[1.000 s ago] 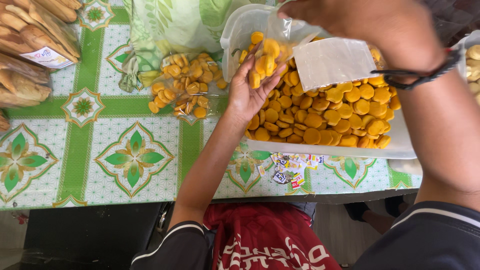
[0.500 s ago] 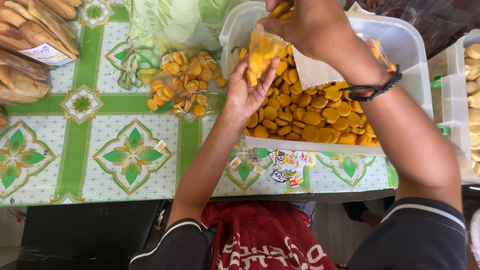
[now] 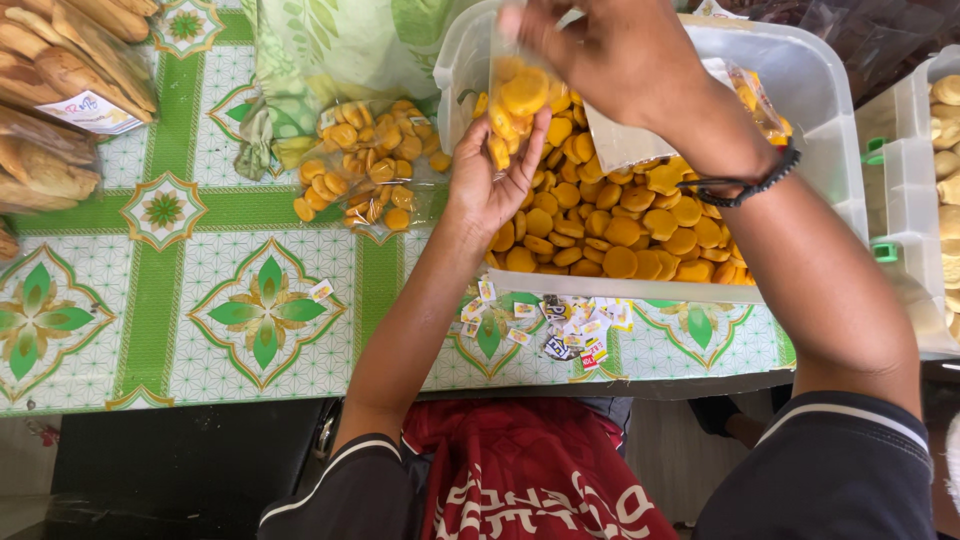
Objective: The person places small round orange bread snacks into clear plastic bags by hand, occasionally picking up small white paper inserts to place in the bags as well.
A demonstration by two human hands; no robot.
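Over the tub: your hands fill a small clear bag with orange cookies.

Left hand (image 3: 490,180) lies open, palm up, cupping the bag (image 3: 520,105) from below; right hand (image 3: 610,50) pinches its mouth from above. Keep your palm square under the weight and the bag above the tub (image 3: 820,110), so strays drop onto the loose cookies (image 3: 610,225). Tub rim sits just beside your left wrist; a filled packet (image 3: 365,165) lies near on the cloth (image 3: 160,290), with open room further left.

The left hand (image 3: 490,185) is raised palm up with fingers cupped, forearm reaching forward, while the right hand (image 3: 610,50) above it bends down at the wrist, fingers pinched together.
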